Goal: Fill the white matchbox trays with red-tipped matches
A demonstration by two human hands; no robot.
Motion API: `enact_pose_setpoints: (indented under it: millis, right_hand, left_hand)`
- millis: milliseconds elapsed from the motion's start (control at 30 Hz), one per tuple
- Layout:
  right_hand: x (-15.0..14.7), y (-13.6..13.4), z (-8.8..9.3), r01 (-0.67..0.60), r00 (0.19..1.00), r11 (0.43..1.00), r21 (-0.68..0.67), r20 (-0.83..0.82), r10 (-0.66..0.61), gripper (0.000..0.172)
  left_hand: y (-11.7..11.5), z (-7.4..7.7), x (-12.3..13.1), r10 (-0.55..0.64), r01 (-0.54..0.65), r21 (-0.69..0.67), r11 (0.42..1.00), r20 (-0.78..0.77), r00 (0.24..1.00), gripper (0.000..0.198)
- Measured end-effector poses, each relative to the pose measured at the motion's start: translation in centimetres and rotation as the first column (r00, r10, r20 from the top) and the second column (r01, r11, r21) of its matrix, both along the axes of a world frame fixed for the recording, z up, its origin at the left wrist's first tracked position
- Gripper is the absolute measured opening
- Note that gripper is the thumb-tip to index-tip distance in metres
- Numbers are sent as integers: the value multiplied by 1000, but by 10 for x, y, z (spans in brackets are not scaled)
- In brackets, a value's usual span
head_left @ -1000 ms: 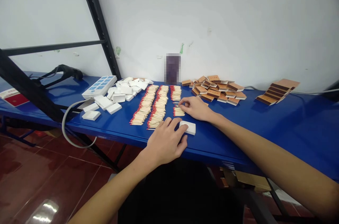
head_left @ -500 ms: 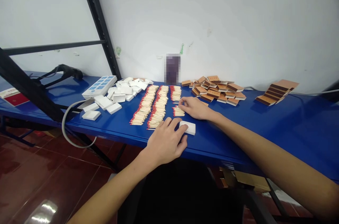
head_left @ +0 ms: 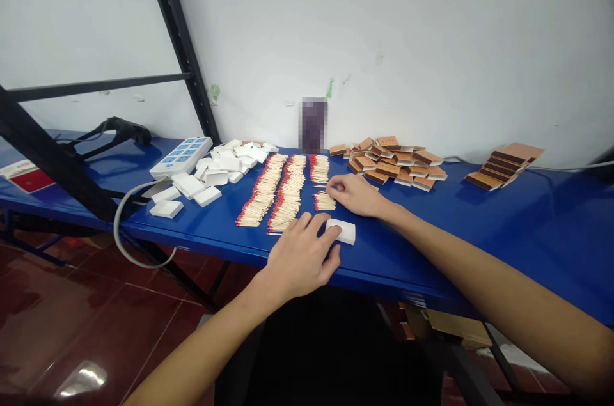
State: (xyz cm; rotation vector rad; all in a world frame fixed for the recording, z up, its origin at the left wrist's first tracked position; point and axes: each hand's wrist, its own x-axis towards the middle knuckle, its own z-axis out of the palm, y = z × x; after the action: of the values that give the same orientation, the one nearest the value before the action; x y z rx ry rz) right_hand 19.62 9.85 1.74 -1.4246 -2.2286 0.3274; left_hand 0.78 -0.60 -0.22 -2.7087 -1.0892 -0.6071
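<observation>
A small white matchbox tray (head_left: 346, 233) lies near the table's front edge. My left hand (head_left: 303, 254) curls at its left end, with a finger reaching into it and gripping it. My right hand (head_left: 354, 194) is just beyond the tray. Its thumb and forefinger are pinched together at the right end of a short group of red-tipped matches (head_left: 324, 201); whatever is between the fingertips is too small to make out. Behind that group sits another block of matches (head_left: 319, 168). Two long rows of matches (head_left: 286, 196) run away from me at the left.
White trays (head_left: 210, 179) are heaped at the left beside a white power strip (head_left: 181, 157). Brown matchbox sleeves (head_left: 391, 164) are piled behind my right hand, with more stacked sleeves (head_left: 501, 167) farther right. A black metal post (head_left: 180, 29) rises at the left. All rest on the blue table (head_left: 542, 233).
Both hands stay in nearly the same places. The whole view has shifted very slightly, and the matches and tray look the same.
</observation>
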Motion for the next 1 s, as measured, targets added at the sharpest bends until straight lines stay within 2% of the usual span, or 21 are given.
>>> enact_pose_setpoints:
  millis: [500, 1000]
  right_hand:
    - [0, 4, -3, 61, 998, 996, 61, -36, -58, 25]
    - [1, 9, -4, 51, 998, 997, 66, 42, -53, 26]
  left_hand:
    - [0, 0, 0, 2, -2, -4, 1000, -6, 1000, 29]
    - [1, -1, -1, 5, -5, 2, 1000, -1, 1000, 28]
